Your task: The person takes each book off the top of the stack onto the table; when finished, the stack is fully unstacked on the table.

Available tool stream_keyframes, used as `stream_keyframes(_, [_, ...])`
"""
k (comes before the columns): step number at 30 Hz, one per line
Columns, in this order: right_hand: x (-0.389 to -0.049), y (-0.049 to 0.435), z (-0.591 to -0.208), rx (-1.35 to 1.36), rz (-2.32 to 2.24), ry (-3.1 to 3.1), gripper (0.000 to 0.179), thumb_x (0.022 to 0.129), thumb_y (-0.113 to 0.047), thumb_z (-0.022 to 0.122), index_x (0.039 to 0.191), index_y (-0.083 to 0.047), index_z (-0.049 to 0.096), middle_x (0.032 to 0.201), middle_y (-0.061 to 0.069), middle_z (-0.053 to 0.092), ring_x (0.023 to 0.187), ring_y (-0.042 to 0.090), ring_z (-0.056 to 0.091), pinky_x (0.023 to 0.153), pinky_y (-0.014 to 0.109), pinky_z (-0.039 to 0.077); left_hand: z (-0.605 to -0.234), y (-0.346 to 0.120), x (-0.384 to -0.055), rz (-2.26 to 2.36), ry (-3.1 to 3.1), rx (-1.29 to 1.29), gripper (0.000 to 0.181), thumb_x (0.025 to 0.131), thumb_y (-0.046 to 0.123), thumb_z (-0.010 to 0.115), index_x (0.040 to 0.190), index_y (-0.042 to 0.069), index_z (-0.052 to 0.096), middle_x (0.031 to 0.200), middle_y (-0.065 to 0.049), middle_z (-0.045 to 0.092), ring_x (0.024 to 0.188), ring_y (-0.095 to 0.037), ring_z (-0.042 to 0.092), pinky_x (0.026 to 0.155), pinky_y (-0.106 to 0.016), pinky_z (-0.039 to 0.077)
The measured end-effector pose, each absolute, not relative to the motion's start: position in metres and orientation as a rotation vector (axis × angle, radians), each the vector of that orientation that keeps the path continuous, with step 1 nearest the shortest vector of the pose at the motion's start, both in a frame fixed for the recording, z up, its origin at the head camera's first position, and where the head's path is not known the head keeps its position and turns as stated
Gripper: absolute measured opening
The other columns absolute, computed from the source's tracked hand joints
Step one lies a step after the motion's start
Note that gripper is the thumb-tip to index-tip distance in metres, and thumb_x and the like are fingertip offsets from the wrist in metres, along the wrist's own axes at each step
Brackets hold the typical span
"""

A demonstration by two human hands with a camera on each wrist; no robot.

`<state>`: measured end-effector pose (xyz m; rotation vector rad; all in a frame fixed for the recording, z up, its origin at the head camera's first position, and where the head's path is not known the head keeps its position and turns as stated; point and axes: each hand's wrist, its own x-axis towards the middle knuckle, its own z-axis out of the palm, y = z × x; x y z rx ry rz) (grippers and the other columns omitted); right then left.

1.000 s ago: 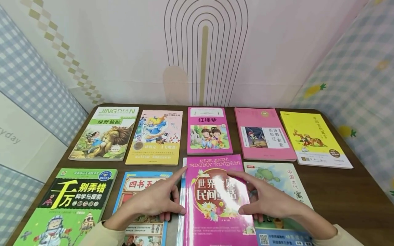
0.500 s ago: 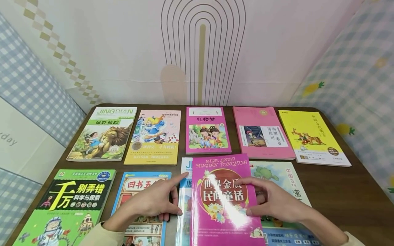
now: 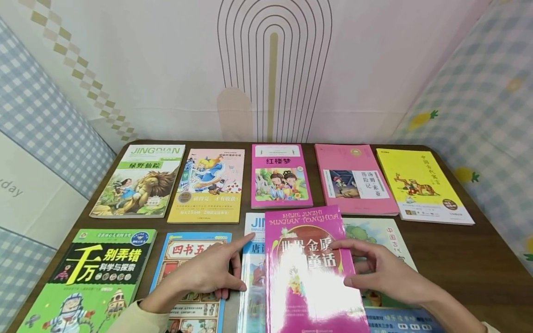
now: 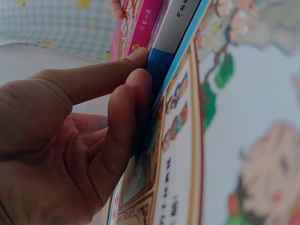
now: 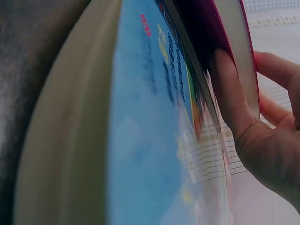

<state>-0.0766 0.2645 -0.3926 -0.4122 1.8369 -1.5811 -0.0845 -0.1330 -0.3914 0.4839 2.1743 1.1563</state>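
In the head view my right hand (image 3: 381,273) pinches the right edge of a magenta book (image 3: 310,231). The right wrist view shows that magenta book (image 5: 236,42) between its thumb and fingers. The book is turned slightly and covers part of a blue-and-white book (image 3: 253,259) and a pale green book (image 3: 395,245). My left hand (image 3: 208,268) rests over a blue-bordered comic-style book (image 3: 189,305). Its index finger and thumb tip touch the left edge of the blue-and-white book, whose spine (image 4: 164,47) shows in the left wrist view.
Along the far side of the brown table (image 3: 470,268) lie a lion-cover book (image 3: 139,185), a pink-and-yellow book (image 3: 208,185), a smaller magenta book (image 3: 281,178), a pink book (image 3: 356,180) and a yellow book (image 3: 420,180). A green book (image 3: 87,286) lies front left.
My right hand has taken hold of the magenta book's edge and slid it to the right, uncovering more of the blue-and-white book. The left hand stays at that book's edge.
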Motion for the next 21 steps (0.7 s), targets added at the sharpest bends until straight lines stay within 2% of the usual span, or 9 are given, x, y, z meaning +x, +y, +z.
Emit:
stream_keyframes(4, [-0.078, 0.27, -0.393, -0.501, -1.619, 1.791, 0.06, 0.103, 0.0, 0.062, 0.16, -0.008, 0.043, 0.155, 0.014, 0.048, 0.109, 0.031, 0.075, 0.083, 0.038, 0.066, -0.391, -0.134, -0.084, 1.155, 2.178, 0.484, 0.104, 0.086, 0.005, 0.086, 0.169, 0.01, 0.024, 0.083, -0.004, 0.064, 0.05, -0.016, 0.065, 0.046, -0.033, 0.058])
stream_keyframes(8, [-0.078, 0.277, -0.392, -0.486, -1.651, 1.73, 0.062, 0.104, 0.002, 0.06, 0.162, -0.009, 0.04, 0.151, 0.006, 0.058, 0.114, 0.034, 0.074, 0.085, 0.042, 0.066, -0.39, -0.133, -0.083, 1.151, 2.172, 0.482, 0.105, 0.086, 0.005, 0.086, 0.169, 0.01, 0.023, 0.082, -0.004, 0.064, 0.05, -0.016, 0.064, 0.045, -0.033, 0.057])
stream_keyframes(13, [-0.077, 0.287, -0.392, -0.438, -1.68, 1.661, 0.062, 0.105, 0.004, 0.057, 0.162, -0.011, 0.039, 0.15, 0.0, 0.06, 0.12, 0.034, 0.072, 0.092, 0.048, 0.064, -0.389, -0.13, -0.083, 1.141, 2.174, 0.484, 0.105, 0.086, 0.005, 0.086, 0.169, 0.009, 0.023, 0.08, -0.003, 0.065, 0.049, -0.016, 0.064, 0.045, -0.032, 0.057])
stream_keyframes(21, [-0.08, 0.312, -0.383, -0.351, -1.693, 1.592, 0.064, 0.11, 0.003, 0.046, 0.166, -0.023, 0.033, 0.149, 0.006, 0.062, 0.124, 0.042, 0.069, 0.096, 0.056, 0.059, -0.389, -0.132, -0.084, 1.137, 2.171, 0.49, 0.104, 0.086, 0.005, 0.086, 0.169, 0.009, 0.023, 0.08, -0.003, 0.065, 0.049, -0.016, 0.064, 0.045, -0.032, 0.057])
